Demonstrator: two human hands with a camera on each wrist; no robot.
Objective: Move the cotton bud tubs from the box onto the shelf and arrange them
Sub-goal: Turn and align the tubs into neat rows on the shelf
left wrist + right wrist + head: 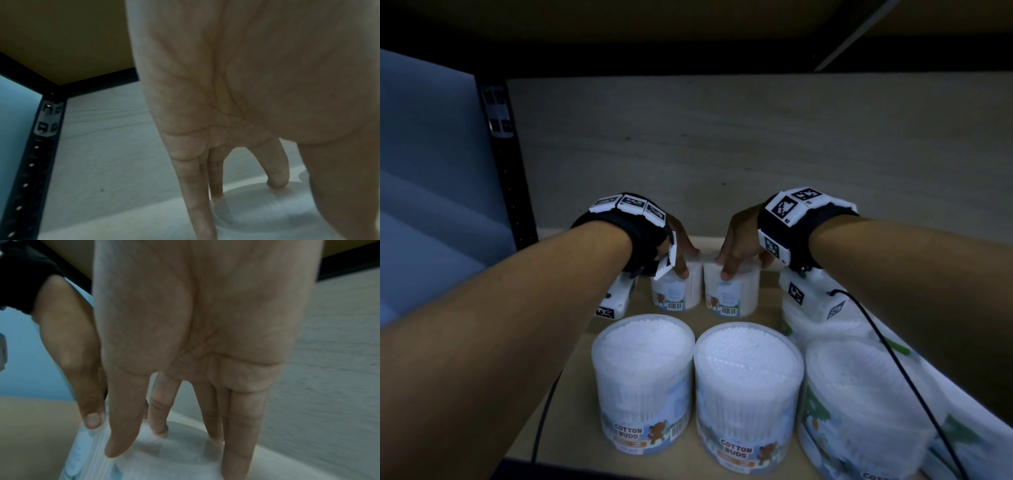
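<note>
Two small cotton bud tubs stand side by side at the back of the shelf (575, 404). My left hand (686, 262) grips the left tub (677, 291) from above, thumb on its front. Its fingers (197, 194) reach down past the lid (257, 209), one fingertip on top. My right hand (739, 262) grips the right tub (732, 294) the same way. In the right wrist view its fingers (240, 426) straddle the lid (180, 456). Two larger tubs (643, 377) (748, 394) stand in front.
More large tubs (859, 411) crowd the shelf's right side under my right forearm. A black upright post (505, 178) bounds the shelf on the left, a pale back panel (722, 154) closes it behind, and the board above (688, 20) hangs low. Black cables trail from both wrists.
</note>
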